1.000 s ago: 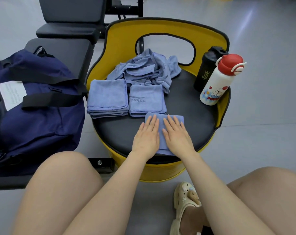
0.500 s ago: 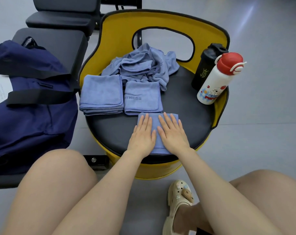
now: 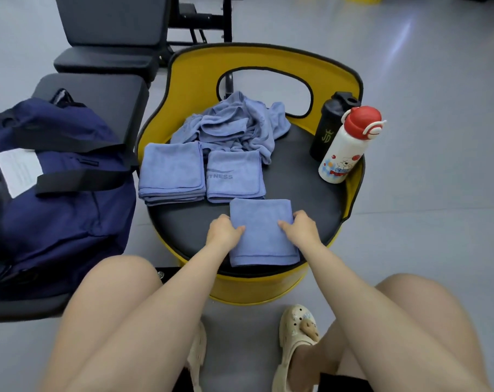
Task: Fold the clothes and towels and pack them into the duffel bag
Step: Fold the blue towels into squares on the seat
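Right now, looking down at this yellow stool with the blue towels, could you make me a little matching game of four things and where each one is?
Things:
1. Red-capped white bottle
2. Navy duffel bag
3. Crumpled blue cloth heap
4. Folded blue towel nearest the person

Places:
A. Back of the seat
B. Held at its sides by both hands
C. On the black bench, left
D. Right edge of the seat

Pairs: 1-D, 2-C, 3-A, 4-B

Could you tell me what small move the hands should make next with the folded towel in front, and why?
Probably lift the folded towel and set it on one of the two folded stacks behind it. The left hand and right hand pinch its side edges, it looks squared off, and a crumpled pile waits for the cleared spot.
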The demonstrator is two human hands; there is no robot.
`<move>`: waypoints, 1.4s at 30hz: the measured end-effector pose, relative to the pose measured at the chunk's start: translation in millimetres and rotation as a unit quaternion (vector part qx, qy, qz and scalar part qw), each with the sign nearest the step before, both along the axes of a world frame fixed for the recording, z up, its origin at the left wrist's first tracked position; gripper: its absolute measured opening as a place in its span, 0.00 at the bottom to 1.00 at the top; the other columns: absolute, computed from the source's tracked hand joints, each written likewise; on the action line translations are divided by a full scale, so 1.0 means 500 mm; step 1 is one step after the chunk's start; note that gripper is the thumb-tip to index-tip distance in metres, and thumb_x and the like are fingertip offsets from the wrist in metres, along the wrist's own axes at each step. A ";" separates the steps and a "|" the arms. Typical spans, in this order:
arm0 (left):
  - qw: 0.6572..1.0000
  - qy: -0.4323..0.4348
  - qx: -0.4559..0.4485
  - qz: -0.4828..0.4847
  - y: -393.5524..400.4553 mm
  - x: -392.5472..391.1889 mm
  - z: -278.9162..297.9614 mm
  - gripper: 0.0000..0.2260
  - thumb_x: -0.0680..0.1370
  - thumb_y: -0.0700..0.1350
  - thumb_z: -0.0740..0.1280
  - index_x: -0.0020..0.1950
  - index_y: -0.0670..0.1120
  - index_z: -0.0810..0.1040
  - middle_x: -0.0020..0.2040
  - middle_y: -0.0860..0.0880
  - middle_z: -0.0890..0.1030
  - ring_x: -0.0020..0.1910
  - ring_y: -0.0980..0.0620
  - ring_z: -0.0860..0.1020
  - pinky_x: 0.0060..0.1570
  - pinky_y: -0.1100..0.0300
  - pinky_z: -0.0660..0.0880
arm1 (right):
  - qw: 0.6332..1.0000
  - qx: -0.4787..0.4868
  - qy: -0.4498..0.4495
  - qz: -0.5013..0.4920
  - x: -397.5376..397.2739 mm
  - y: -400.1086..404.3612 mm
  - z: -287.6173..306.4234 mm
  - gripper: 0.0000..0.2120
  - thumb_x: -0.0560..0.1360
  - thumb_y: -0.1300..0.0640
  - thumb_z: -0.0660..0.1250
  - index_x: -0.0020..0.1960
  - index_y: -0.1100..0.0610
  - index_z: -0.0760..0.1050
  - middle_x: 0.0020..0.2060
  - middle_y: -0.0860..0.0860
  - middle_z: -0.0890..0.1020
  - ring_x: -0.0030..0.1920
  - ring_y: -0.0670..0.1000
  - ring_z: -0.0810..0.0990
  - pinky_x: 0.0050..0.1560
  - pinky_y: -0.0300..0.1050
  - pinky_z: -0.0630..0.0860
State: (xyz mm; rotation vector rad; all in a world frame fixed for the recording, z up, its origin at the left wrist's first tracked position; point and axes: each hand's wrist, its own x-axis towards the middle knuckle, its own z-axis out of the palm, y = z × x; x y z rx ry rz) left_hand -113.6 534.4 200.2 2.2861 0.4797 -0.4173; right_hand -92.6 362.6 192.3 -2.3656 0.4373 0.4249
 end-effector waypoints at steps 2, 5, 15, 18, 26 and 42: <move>0.999 0.016 -0.029 0.000 0.001 0.005 0.016 0.12 0.78 0.47 0.66 0.57 0.40 0.74 0.60 0.42 0.77 0.57 0.44 0.75 0.50 0.55 0.71 | 0.999 0.034 0.031 -0.015 0.010 -0.003 0.006 0.20 0.77 0.51 0.66 0.62 0.63 0.71 0.59 0.58 0.77 0.57 0.59 0.76 0.48 0.48 0.71; 0.993 0.030 -0.109 0.034 0.004 0.008 0.037 0.10 0.77 0.44 0.67 0.56 0.42 0.73 0.59 0.43 0.77 0.50 0.47 0.74 0.46 0.55 0.72 | 0.993 0.103 0.035 -0.052 0.023 -0.007 0.019 0.17 0.74 0.53 0.70 0.57 0.63 0.76 0.55 0.57 0.79 0.53 0.57 0.78 0.47 0.48 0.74; 0.979 -0.016 -0.192 0.063 0.034 0.085 0.132 0.15 0.76 0.44 0.68 0.61 0.43 0.71 0.60 0.45 0.76 0.57 0.44 0.77 0.54 0.49 0.76 | 0.973 0.202 -0.035 -0.107 0.094 -0.009 0.119 0.17 0.70 0.54 0.75 0.54 0.54 0.72 0.53 0.52 0.77 0.54 0.56 0.78 0.55 0.58 0.78; 0.978 -0.032 -0.189 0.075 0.049 0.117 0.140 0.15 0.77 0.44 0.68 0.61 0.43 0.71 0.61 0.44 0.76 0.58 0.44 0.76 0.57 0.47 0.75 | 0.970 0.212 -0.051 -0.104 0.130 0.013 0.129 0.20 0.70 0.54 0.75 0.59 0.55 0.73 0.56 0.52 0.78 0.55 0.55 0.79 0.54 0.59 0.78; 0.982 -0.085 -0.135 0.104 0.105 0.218 0.131 0.14 0.76 0.43 0.67 0.61 0.42 0.72 0.58 0.43 0.77 0.55 0.45 0.75 0.53 0.52 0.73 | 0.950 0.282 -0.064 -0.118 0.224 0.078 0.118 0.15 0.73 0.61 0.68 0.59 0.54 0.76 0.54 0.50 0.80 0.54 0.53 0.79 0.57 0.55 0.78; 0.973 -0.101 0.201 -0.050 0.133 0.270 0.056 0.24 0.80 0.47 0.62 0.74 0.49 0.58 0.68 0.45 0.66 0.65 0.45 0.67 0.55 0.52 0.70 | 0.985 0.089 -0.149 -0.022 0.282 0.137 0.044 0.16 0.77 0.57 0.66 0.64 0.56 0.72 0.59 0.51 0.78 0.52 0.48 0.75 0.47 0.42 0.71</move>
